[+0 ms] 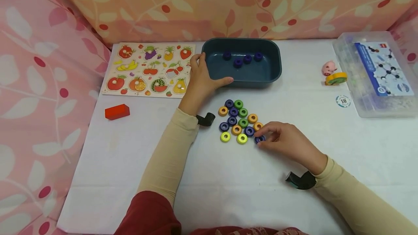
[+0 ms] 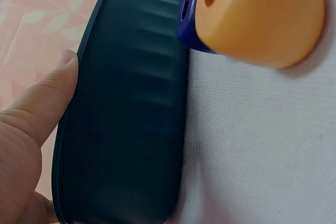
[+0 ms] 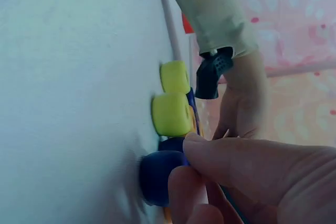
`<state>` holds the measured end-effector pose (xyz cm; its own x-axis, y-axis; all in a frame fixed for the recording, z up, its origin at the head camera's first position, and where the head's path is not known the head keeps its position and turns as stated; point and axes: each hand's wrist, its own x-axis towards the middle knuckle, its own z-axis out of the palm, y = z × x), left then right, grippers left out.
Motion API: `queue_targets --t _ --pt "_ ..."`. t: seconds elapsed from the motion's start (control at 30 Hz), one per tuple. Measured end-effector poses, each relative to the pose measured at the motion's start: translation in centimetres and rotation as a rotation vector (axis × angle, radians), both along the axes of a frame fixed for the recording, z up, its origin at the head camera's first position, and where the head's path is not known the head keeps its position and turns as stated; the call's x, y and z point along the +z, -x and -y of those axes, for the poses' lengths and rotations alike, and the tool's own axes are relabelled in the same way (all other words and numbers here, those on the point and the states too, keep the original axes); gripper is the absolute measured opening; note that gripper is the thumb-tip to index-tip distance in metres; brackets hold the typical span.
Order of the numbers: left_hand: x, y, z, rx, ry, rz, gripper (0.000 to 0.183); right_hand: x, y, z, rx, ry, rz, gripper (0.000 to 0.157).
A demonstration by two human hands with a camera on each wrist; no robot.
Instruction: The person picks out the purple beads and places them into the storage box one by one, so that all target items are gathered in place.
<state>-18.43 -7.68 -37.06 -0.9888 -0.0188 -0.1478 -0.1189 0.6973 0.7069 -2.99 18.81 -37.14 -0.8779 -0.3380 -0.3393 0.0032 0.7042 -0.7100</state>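
My left hand (image 1: 200, 81) holds the left front corner of a dark teal plastic bin (image 1: 241, 83), its fingers by the left rim and the thumb along the front rim. Several dark purple ring beads (image 1: 238, 63) lie inside the bin. Between thumb and fingers, my right hand (image 1: 292, 144) pinches a purple ring bead (image 3: 157, 177) at the right front edge of a cluster on the table. Green beads (image 1: 243, 123), orange beads (image 1: 236, 130), yellow beads (image 1: 225, 137) and more purple beads (image 1: 232, 120) make up that cluster.
A fruit puzzle board (image 1: 140, 70) lies left of the bin, with a red block (image 1: 117, 112) in front of it. At the right are a pig figure (image 1: 328, 68), a yellow-green toy piece (image 1: 336, 78), a round chip (image 1: 343, 101) and a clear plastic case (image 1: 356, 100).
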Motion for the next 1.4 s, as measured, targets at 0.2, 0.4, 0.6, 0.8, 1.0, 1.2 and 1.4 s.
queue_targets --t 0.2,0.4,0.6,0.8,1.0,1.2,1.4 --pt "0.1 -0.1 -0.2 -0.002 -0.004 -0.001 0.129 -0.5 -0.4 -0.5 -0.016 -0.019 -0.025 0.022" --pt "0.2 -0.1 -0.2 -0.005 -0.013 0.004 0.129 -0.6 -0.7 -1.0 -0.008 -0.008 -0.001 0.024" --pt "0.4 -0.1 -0.1 0.003 -0.010 0.002 0.129 -0.6 -0.6 -1.4 0.016 0.017 -0.006 0.027" --pt "0.3 -0.1 0.1 0.001 -0.005 -0.003 0.129 0.4 0.3 -1.9 0.045 -0.026 0.008 0.025" --pt "0.1 -0.1 0.2 -0.004 -0.003 -0.005 0.129 2.6 2.4 -2.1 0.013 -0.028 0.012 0.029" --pt "0.0 0.0 0.3 -0.012 -0.010 -0.010 0.130 5.0 5.5 -1.5 -0.106 0.021 0.046 0.044" --pt "-0.1 0.1 0.2 -0.018 -0.012 -0.017 0.131 6.7 9.9 0.7 -0.199 0.199 0.091 0.052"
